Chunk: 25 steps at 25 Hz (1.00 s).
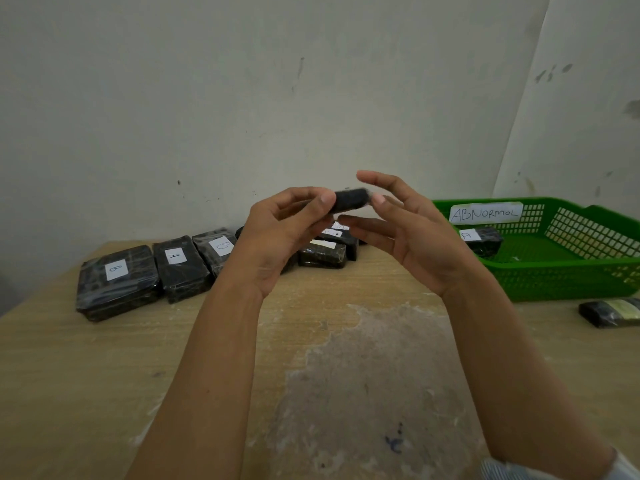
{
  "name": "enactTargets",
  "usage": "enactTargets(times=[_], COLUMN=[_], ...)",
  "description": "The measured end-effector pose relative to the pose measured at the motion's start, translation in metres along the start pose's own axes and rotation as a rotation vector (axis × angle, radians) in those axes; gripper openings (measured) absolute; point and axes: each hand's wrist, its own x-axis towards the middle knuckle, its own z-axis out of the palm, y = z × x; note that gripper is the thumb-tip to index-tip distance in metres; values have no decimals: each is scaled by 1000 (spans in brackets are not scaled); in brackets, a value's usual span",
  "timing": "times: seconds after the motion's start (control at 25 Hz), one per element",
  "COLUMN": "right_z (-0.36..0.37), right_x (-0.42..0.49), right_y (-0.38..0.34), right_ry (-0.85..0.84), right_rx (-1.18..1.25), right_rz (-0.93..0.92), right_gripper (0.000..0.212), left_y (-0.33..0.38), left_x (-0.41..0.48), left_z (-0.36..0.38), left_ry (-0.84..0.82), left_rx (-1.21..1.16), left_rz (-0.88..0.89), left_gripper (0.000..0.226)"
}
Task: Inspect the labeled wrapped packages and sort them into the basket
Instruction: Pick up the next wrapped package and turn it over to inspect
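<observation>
Two hands hold one wrapped package [351, 199] edge-on above the table [104, 375], probably to check its wrapping. The left hand [277, 237] pinches one end; the right hand [415, 244], fingers straight, only steadies the other with its thumb. The green basket [554, 292] sits to the right.

A: Glossy clear film over those dark packages [121, 289], creases catching light, and matt white paper labels [115, 270] on top!
B: And the basket [571, 282], green moulded plastic, slight sheen. The surface [86, 375] is wood-grain, worn down to a rough, dull patch [363, 375] mid-board.
</observation>
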Motion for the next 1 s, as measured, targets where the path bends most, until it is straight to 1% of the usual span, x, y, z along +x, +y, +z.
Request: enactTargets(times=[0.12, 0.2, 0.32, 0.44, 0.52, 0.64, 0.68, 0.84, 0.92, 1.0], right_z=[2, 5, 8, 6, 5, 7, 7, 11, 11, 10], right_x=[-1, 0, 1, 1, 1, 0, 0, 2, 1, 1], right_y=[-1, 0, 1, 0, -1, -2, -2, 2, 3, 2], right_ry=[40, 81, 143, 159, 155, 140, 143, 210, 206, 185], right_rx=[-85, -143, -162, -172, -164, -153, -161, -255, -276, -275], right_rz=[-6, -15, -24, -23, -24, -15, -11, -30, -38, -41], right_gripper=[28, 26, 22, 20, 22, 26, 28, 31, 34, 35], left_y=[0, -1, 1, 2, 1, 2, 1, 0, 1, 2], left_x=[0, 0, 0, 0, 1, 1, 1, 1, 0, 0], left_z=[0, 2, 2, -1, 0, 3, 3, 3, 3, 2], left_ry=[97, 116, 79, 25, 44, 104, 114, 99, 81, 85], left_rx=[147, 208, 130, 78, 94, 95, 105, 171, 163, 157], left_rz=[53, 74, 46, 15, 17, 22, 27, 26, 16, 18], left_gripper=[56, 57, 58, 56, 52, 34, 33, 37, 46, 45])
